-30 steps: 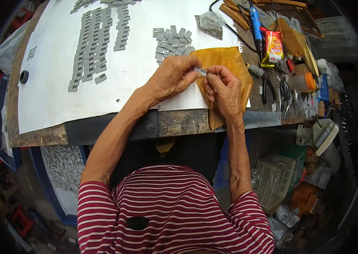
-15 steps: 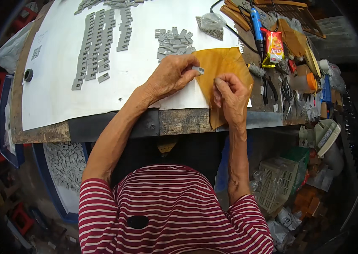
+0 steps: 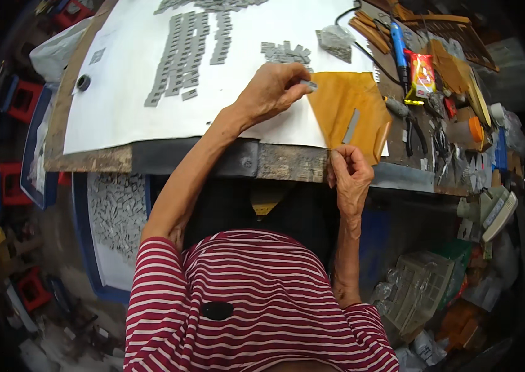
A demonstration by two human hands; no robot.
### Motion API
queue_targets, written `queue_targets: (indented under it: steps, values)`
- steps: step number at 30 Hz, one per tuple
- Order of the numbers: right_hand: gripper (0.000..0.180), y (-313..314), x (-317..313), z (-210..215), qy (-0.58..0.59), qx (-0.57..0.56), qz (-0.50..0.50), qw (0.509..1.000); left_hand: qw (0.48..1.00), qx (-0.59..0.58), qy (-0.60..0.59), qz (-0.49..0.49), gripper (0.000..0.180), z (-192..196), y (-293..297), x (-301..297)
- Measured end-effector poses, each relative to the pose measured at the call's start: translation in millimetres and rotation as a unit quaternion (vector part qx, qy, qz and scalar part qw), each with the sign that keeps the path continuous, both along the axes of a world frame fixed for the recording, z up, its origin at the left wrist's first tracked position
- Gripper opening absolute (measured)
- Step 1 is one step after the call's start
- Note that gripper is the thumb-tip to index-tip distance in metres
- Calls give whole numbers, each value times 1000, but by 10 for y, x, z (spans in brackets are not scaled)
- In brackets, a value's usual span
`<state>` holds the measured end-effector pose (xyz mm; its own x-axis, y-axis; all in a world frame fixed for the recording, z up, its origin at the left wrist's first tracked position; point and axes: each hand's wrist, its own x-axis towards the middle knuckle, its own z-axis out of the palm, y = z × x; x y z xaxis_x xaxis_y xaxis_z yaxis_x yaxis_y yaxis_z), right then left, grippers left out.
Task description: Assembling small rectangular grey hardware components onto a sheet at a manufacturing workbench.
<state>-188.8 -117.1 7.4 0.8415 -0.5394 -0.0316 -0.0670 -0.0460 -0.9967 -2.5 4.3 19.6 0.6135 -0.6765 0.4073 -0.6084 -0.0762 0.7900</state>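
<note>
My left hand (image 3: 275, 93) pinches a small grey rectangular piece (image 3: 309, 85) between thumb and fingers, over the white sheet beside an amber-brown sheet (image 3: 330, 93). My right hand (image 3: 350, 173) is closed, its fingertips together at the near edge of the brown sheet; whatever they hold, if anything, cannot be made out. A narrow grey strip (image 3: 351, 126) lies on the brown sheet just beyond that hand. Beyond my left hand is a loose pile of similar grey pieces (image 3: 286, 52). More pieces stand in long rows (image 3: 178, 56) to the left.
White paper (image 3: 113, 105) covers much of the worktable. A bag of small parts (image 3: 335, 43), a blue pen-shaped tool (image 3: 399, 46), a red snack packet (image 3: 421, 75) and pliers (image 3: 415, 137) lie at the right. Below left, a blue-rimmed bin (image 3: 116, 217) holds many grey pieces.
My right hand has drawn back toward me to the table's near edge, and the grey strip now shows on the brown sheet. My left hand keeps its piece. The whole view has shifted.
</note>
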Motion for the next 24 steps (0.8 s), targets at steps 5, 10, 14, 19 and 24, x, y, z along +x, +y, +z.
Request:
queue_targets:
  steps: [5,10,14,19,24]
  values:
    - [5,63,21,-100,3,-121,-11,993,1000,-17,-26,5,18,75,207,-109]
    - [6,178,20,-150,2,-102,34,994,997,7,-39,60,19,-45,633,-278]
    - [6,227,60,-126,1,-96,50,994,994,9,-44,100,17,-121,928,-317]
    - [5,252,124,-174,-8,-124,59,991,989,40,-32,136,17,-196,1174,-294]
    - [6,258,189,-243,-35,-169,74,982,982,70,-39,170,18,-262,1240,-198]
